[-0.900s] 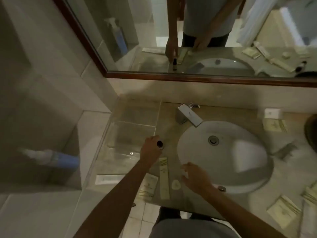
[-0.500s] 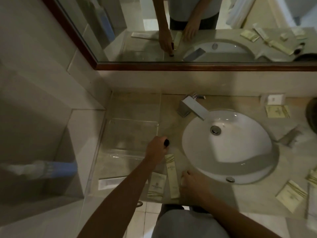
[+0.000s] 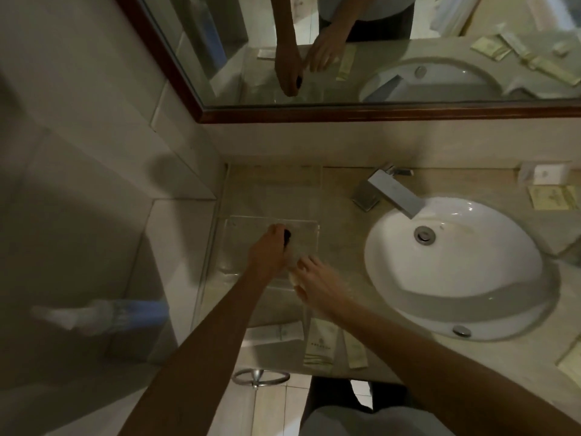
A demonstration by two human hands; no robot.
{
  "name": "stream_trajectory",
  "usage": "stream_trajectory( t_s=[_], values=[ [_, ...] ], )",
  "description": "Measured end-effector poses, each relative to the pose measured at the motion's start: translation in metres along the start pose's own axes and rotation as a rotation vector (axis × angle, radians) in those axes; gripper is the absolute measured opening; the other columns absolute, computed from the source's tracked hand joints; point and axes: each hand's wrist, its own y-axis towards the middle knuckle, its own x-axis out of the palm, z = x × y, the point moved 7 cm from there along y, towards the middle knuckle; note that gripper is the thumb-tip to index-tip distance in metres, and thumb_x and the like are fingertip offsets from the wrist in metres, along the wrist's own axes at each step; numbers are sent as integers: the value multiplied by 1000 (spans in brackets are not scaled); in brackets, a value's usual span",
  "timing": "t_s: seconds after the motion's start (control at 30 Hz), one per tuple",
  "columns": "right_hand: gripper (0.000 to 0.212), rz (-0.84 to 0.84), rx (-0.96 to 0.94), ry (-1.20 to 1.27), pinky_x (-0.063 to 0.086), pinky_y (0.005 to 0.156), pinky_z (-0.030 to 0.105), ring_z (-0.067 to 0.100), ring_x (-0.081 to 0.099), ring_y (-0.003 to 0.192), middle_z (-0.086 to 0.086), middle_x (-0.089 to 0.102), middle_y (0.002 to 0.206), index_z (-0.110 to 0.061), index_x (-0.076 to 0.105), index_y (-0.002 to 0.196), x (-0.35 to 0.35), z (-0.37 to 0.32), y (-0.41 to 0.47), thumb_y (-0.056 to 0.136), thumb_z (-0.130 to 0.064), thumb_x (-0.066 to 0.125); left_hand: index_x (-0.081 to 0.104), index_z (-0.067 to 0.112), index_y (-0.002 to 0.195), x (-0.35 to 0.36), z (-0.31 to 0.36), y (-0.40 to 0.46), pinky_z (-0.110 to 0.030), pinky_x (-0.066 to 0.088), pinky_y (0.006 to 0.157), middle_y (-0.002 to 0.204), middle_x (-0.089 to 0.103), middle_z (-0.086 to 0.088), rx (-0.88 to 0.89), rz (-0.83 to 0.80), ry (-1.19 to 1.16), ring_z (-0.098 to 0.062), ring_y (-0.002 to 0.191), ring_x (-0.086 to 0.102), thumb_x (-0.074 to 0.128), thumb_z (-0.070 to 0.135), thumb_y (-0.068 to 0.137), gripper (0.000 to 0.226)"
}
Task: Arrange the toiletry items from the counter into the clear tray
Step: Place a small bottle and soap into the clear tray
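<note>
1. The clear tray (image 3: 232,243) sits left of centre in the frame on the beige counter (image 3: 339,234), in the corner beside the tiled wall. It is a shallow rectangle of transparent plastic, so the stone colour shows through; only its thin edges and faint glints mark it.
2. The left hand (image 3: 267,253) is over the tray, fingers curled round a small bottle with a dark cap (image 3: 286,238), the cap showing just past the knuckles.
3. The right hand (image 3: 314,278) is at the tray's lower right corner with its fingers spread and a small pale round item (image 3: 294,277) under its fingertips; whether it pinches the item or only touches it, I cannot tell.
4. Along the counter's near edge, lower centre, lie three flat items: a white packet (image 3: 276,333), a cream sachet (image 3: 320,344) with printed lettering, and a narrow cream strip (image 3: 355,352).
5. In the upper right lie one small white box (image 3: 544,174) and one cream packet (image 3: 553,198) just below it.
6. The white oval basin (image 3: 456,278) is glossy, with a round metal drain; a square brushed-metal faucet (image 3: 390,191) angles over its rim.
7. A wood-framed mirror (image 3: 345,114) crosses the top of the frame.
</note>
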Motion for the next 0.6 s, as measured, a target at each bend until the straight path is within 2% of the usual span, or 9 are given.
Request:
stream_trajectory(
  t_s=[0.13,0.3,0.37,0.47,0.53,0.6],
  values=[
    [46,-53,60,-114,39,97,38,24,45,113,6,52,126,-18,53,133,16,11,25,88,-23,61,49,16,130,14,13,27,-41,47,84,124,56,-10,231,-57,187,-30,111,54,49,20,95,35],
    [48,-109,79,-194,31,107,47,27,38,127,9,47,138,-19,49,137,27,21,23,91,-28,58,53,14,128,30,30,44,-41,49,88,131,55,-8,397,-119,357,-25,123,48,53,12,92,36],
    [48,-113,49,-202,29,110,49,27,38,129,8,48,139,-19,47,139,27,20,19,93,-31,55,56,12,126,31,28,44,-45,55,81,129,56,-10,466,-73,350,-29,116,55,56,9,90,36],
    [54,-153,-9,-239,24,114,51,27,36,134,6,47,143,-18,41,143,29,22,15,92,-29,57,63,9,113,31,23,39,-42,57,54,114,62,-12,586,5,337,-33,86,67,70,6,76,38],
    [65,-195,-26,-262,20,116,52,28,33,137,6,43,147,-19,37,146,32,26,16,88,-31,64,63,7,111,29,25,37,-38,56,49,114,62,-12,663,63,371,-31,84,67,72,4,71,41],
    [77,-224,-39,-283,18,117,53,28,30,139,5,41,150,-20,36,147,35,28,17,81,-36,73,65,6,108,25,32,35,-36,56,52,112,63,-12,733,120,407,-29,89,66,67,7,71,37]
  ],
)
